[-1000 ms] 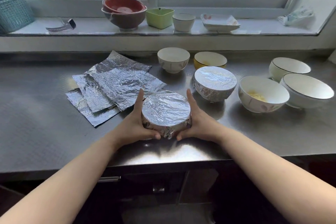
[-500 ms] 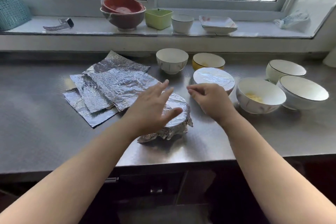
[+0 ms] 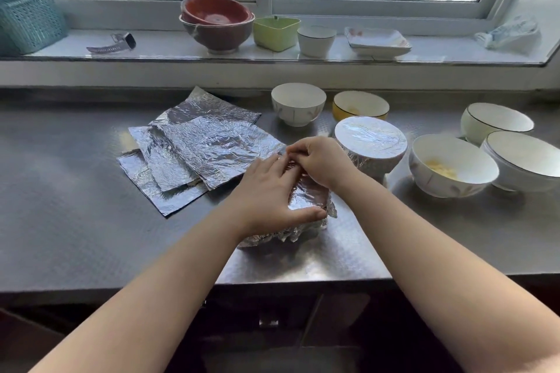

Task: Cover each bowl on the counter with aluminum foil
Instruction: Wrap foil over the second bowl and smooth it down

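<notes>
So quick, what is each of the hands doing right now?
Left hand: open, pressing flat on the foil-wrapped bowl.
Right hand: fingers curled, pinching that bowl's foil at the far rim.

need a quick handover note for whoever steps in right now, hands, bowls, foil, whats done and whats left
Left hand: flat on the front foil-covered bowl, thumb at its near rim.
Right hand: fingers curled at that bowl's far rim, pinching the foil there.
Done: second covered bowl behind it.
Left: finish crimping the front bowl, then cover five open bowls on the counter.
Spare foil sheets lie to the left.
</notes>
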